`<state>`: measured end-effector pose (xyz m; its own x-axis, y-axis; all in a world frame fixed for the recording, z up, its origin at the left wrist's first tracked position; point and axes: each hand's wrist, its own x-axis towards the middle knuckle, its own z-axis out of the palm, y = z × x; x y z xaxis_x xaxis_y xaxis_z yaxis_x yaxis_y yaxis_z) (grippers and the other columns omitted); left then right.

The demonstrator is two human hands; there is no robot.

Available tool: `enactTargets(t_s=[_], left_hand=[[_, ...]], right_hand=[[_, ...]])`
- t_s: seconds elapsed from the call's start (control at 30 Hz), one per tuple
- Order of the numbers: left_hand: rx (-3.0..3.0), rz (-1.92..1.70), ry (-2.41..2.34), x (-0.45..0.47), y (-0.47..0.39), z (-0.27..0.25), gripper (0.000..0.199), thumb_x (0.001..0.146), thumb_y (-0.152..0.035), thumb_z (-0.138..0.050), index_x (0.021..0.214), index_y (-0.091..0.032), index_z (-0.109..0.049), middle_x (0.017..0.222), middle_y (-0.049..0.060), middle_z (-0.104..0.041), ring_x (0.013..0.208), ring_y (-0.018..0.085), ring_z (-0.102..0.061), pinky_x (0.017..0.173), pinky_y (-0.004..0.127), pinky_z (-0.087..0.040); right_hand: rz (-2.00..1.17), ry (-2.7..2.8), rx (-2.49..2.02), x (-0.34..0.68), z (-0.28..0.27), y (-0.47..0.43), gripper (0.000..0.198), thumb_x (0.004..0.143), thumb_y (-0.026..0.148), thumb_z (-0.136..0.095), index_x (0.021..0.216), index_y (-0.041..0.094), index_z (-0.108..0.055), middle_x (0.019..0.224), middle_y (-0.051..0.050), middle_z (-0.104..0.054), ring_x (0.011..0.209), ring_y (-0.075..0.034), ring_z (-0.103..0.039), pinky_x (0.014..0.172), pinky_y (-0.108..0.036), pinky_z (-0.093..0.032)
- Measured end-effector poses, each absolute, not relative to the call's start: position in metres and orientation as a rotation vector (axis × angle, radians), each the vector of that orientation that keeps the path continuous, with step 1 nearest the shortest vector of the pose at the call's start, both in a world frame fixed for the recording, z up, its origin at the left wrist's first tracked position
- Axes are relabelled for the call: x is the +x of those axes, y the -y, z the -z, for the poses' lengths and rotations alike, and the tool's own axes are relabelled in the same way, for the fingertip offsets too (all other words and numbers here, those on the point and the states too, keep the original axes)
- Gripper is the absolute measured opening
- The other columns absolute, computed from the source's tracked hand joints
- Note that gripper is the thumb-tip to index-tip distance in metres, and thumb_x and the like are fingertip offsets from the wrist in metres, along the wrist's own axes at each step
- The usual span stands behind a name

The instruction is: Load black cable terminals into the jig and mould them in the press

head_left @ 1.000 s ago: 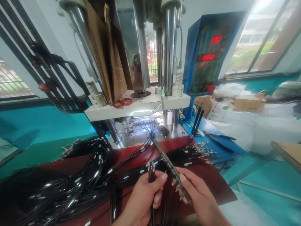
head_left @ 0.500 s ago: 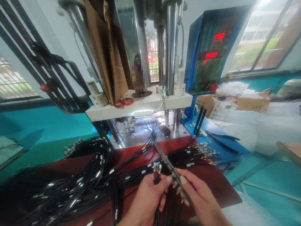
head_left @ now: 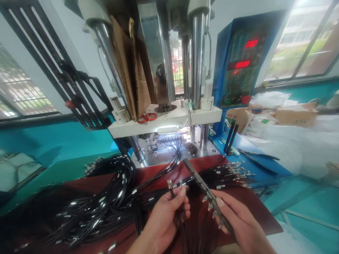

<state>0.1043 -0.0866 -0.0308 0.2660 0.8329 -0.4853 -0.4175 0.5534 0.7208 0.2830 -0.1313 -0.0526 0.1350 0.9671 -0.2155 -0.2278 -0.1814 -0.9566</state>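
My left hand pinches a few black cables whose metal terminals stick up above the fingers. To its right, my right hand is closed around the lower end of a long dark metal bar, held at a slant. Several metal terminals sit in a row along the bar's left edge, and black leads hang below it. The two hands are apart. Beyond the bar's tip, a lit mould in the press holds several black cables.
Large bundles of black cables cover the left of the red-brown work surface. More cable ends with terminals lie to the right. Pliers rest on the blue ledge. Red-handled scissors lie on the white press plate.
My left hand has drawn away from the bar, so a gap now shows between them. The cables in it have tilted. The whole view has shifted, with things appearing further right.
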Motion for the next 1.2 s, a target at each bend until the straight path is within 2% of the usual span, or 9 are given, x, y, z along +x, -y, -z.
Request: enactTargets(t_s=[0.1,0.2,0.37,0.6,0.7,0.8,0.97,1.2], left_hand=[[0.438,-0.918,-0.912,0.101,0.087,0.030,0.035,0.077,-0.025,-0.069,0.109,-0.015,-0.061,0.076,0.000,-0.056,0.061,0.007,-0.053,0.059,0.021,-0.046],[0.435,-0.926,-0.903,0.102,0.087,0.030,0.030,0.080,-0.029,-0.065,0.107,-0.014,-0.061,0.080,0.001,-0.056,0.061,0.007,-0.053,0.058,0.021,-0.045],[0.450,-0.916,-0.881,0.105,0.086,0.032,0.025,0.081,-0.035,-0.063,0.095,-0.014,-0.062,0.073,-0.002,-0.051,0.050,0.004,-0.044,0.045,0.018,-0.033],[0.575,-0.900,-0.916,0.114,0.087,0.031,0.026,0.076,-0.034,-0.068,0.086,-0.011,-0.063,0.065,-0.003,-0.049,0.043,0.002,-0.036,0.040,0.018,-0.023],[0.693,-0.884,-0.994,0.119,0.089,0.031,0.025,0.075,-0.035,-0.068,0.074,-0.012,-0.060,0.060,-0.004,-0.048,0.040,0.002,-0.032,0.038,0.018,-0.020],[0.812,-0.889,-1.098,0.122,0.090,0.030,0.029,0.072,-0.037,-0.070,0.066,-0.014,-0.054,0.053,-0.005,-0.045,0.039,0.002,-0.030,0.037,0.018,-0.020],[0.888,-0.841,-1.233,0.124,0.089,0.028,0.028,0.068,-0.037,-0.073,0.070,-0.016,-0.054,0.041,-0.010,-0.036,0.035,0.003,-0.024,0.035,0.017,-0.016],[0.969,-0.852,-1.275,0.123,0.088,0.024,0.024,0.068,-0.033,-0.073,0.070,-0.013,-0.059,0.046,-0.008,-0.043,0.036,0.001,-0.023,0.040,0.016,-0.020]], right_hand=[[-1.332,0.788,-1.240,0.283,0.053,0.132,0.049,0.074,0.053,-0.066,0.109,0.018,-0.066,0.067,-0.004,-0.063,0.054,-0.014,-0.052,0.044,-0.023,-0.039],[-1.338,0.800,-1.229,0.282,0.053,0.132,0.048,0.076,0.051,-0.065,0.109,0.017,-0.066,0.065,-0.004,-0.061,0.053,-0.012,-0.050,0.044,-0.022,-0.039],[-1.400,0.817,-1.203,0.284,0.057,0.130,0.049,0.079,0.051,-0.062,0.114,0.016,-0.063,0.069,-0.005,-0.061,0.055,-0.012,-0.049,0.045,-0.022,-0.039],[-1.431,0.862,-1.187,0.288,0.059,0.128,0.048,0.082,0.050,-0.060,0.116,0.016,-0.061,0.069,-0.004,-0.061,0.054,-0.011,-0.049,0.045,-0.022,-0.039],[-1.425,0.909,-1.166,0.287,0.056,0.128,0.044,0.083,0.047,-0.060,0.115,0.017,-0.062,0.069,-0.003,-0.060,0.055,-0.011,-0.048,0.046,-0.022,-0.041],[-1.420,0.919,-1.166,0.287,0.054,0.129,0.043,0.082,0.047,-0.061,0.113,0.017,-0.064,0.069,-0.003,-0.060,0.055,-0.011,-0.048,0.046,-0.022,-0.041],[-1.435,0.913,-1.200,0.287,0.054,0.129,0.046,0.083,0.047,-0.060,0.118,0.016,-0.061,0.072,-0.004,-0.061,0.056,-0.011,-0.048,0.047,-0.022,-0.040],[-1.437,1.002,-1.218,0.288,0.056,0.129,0.051,0.084,0.051,-0.057,0.120,0.016,-0.059,0.072,-0.004,-0.060,0.057,-0.013,-0.049,0.048,-0.024,-0.042]])
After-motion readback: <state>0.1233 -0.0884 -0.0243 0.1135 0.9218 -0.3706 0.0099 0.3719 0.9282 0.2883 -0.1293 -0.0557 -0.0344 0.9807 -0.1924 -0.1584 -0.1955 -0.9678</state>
